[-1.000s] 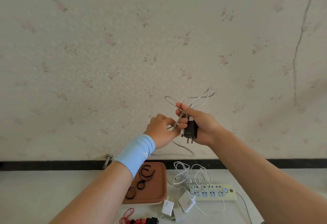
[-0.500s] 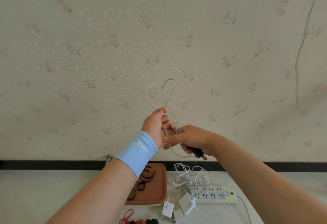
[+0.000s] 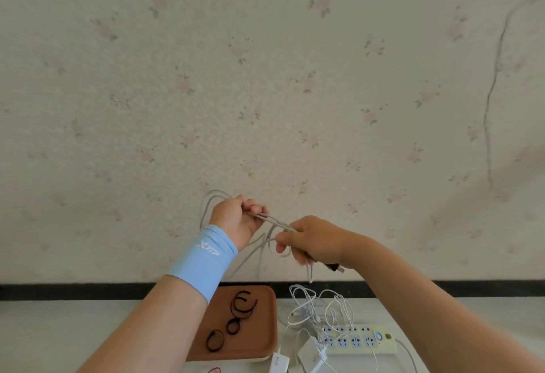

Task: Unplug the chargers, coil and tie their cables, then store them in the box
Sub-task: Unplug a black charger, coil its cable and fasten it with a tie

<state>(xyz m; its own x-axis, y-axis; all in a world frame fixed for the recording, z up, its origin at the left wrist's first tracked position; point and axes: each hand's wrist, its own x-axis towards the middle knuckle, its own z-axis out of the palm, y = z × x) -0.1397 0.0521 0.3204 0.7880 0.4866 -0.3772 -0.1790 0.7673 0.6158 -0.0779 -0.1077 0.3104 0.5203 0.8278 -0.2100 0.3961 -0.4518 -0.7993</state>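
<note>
Holding one grey cable (image 3: 267,219) between them, two bare hands are raised in front of the wallpapered wall (image 3: 265,78), above the white table (image 3: 59,331). The left hand (image 3: 236,219), which wears one light blue wristband (image 3: 203,257), has its fingers curled closed around the strands of the cable, and one loop of it comes out behind this hand. The right hand (image 3: 312,240) pinches the same cable between thumb and forefinger, and its other fingers are curled around one black charger (image 3: 333,267), of which only the end with the metal prongs shows under the palm. One loose end of the cable hangs down below the right hand. The strands run tight from one hand to the other. On the table lies one brown tray (image 3: 265,328) under the left forearm; black ties (image 3: 243,305) lie in it as loops, at least five, but some overlap and I cannot tell the exact number. Just beside the tray on the right lies one heap of thin white cables (image 3: 318,307), and one power strip (image 3: 356,340) is near it. Two white chargers are at the lower edge: one (image 3: 278,364) touches the tray corner, the other (image 3: 309,353) lies against the front of the strip, and I cannot tell if it is plugged in. One small red thing (image 3: 213,369) shows at the bottom edge.
</note>
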